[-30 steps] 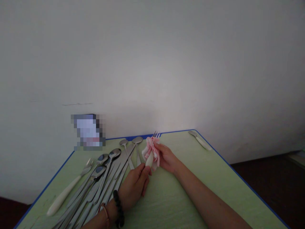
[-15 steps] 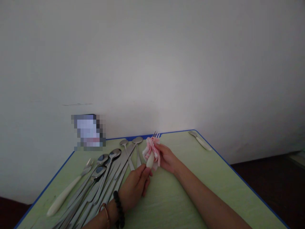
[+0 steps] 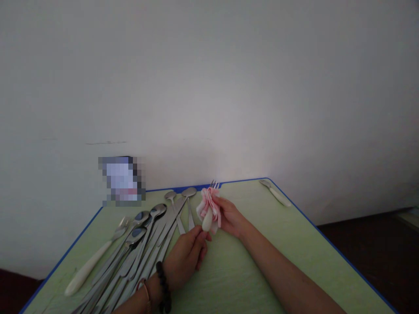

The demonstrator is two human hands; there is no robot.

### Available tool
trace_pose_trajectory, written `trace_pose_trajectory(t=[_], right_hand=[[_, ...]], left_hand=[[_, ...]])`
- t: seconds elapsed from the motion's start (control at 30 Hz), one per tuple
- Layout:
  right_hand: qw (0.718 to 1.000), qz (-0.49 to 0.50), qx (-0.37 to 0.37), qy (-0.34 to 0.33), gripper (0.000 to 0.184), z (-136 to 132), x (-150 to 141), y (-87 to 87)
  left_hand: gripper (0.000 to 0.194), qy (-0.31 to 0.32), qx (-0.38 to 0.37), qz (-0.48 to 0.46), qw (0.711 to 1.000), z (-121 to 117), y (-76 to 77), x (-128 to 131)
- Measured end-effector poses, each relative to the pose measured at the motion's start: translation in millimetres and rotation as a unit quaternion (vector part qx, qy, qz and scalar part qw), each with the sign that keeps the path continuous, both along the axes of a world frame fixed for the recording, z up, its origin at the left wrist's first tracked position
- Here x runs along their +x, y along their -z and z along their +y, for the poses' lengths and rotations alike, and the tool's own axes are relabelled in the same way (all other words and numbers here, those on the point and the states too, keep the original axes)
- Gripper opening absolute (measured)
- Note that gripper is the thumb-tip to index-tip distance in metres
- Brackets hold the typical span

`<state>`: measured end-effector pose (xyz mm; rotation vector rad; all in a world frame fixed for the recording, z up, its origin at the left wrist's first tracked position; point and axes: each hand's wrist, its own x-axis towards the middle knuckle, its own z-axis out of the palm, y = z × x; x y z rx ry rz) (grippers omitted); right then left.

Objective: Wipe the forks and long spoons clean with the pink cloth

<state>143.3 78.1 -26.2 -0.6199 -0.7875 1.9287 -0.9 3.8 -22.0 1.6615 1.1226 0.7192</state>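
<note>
A fork with a white handle is held above the green table, its tines pointing away from me. My left hand pinches the end of the handle. My right hand presses a pink and white cloth wrapped round the fork's neck. Both hands are closed. A black bead bracelet and a thin orange band sit on my left wrist.
Several steel spoons and long utensils lie fanned out on the table's left half. A white-handled fork lies at the far left. Another white-handled piece rests at the far right corner. A blurred object stands against the white wall.
The fork and both hands have drifted slightly toward me and right; grips are unchanged.
</note>
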Motion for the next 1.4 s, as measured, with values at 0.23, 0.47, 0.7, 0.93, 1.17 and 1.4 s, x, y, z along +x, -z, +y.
trace_pose_trajectory(t=[0.23,0.47,0.7,0.93,1.17,1.4], right_hand=[[1.000,0.002,0.003,-0.004,0.028,-1.2,-0.5,-3.4],[1.000,-0.004,0.007,-0.007,0.030,-0.8,-0.3,-2.7],[1.000,-0.007,0.001,-0.006,0.029,-1.2,-0.4,-2.3],[1.000,0.000,0.004,-0.008,0.031,-2.0,-0.8,-3.6],[1.000,0.003,-0.007,-0.004,0.028,-1.0,-0.5,-2.4],[1.000,-0.002,-0.004,-0.003,0.029,-1.1,-0.4,-2.3]], left_hand=[[0.031,0.005,0.008,0.009,1.000,-0.2,-2.6,-0.1],[0.031,0.005,-0.010,-0.004,1.000,0.0,1.7,-0.8],[0.033,0.007,0.003,0.003,1.000,-0.1,-0.4,-0.6],[0.033,0.001,-0.003,0.001,1.000,-0.8,-2.7,0.3],[0.033,0.008,-0.006,-0.005,1.000,-0.8,-1.9,-0.6],[0.033,0.006,-0.006,-0.006,1.000,-0.3,-0.1,-1.1]])
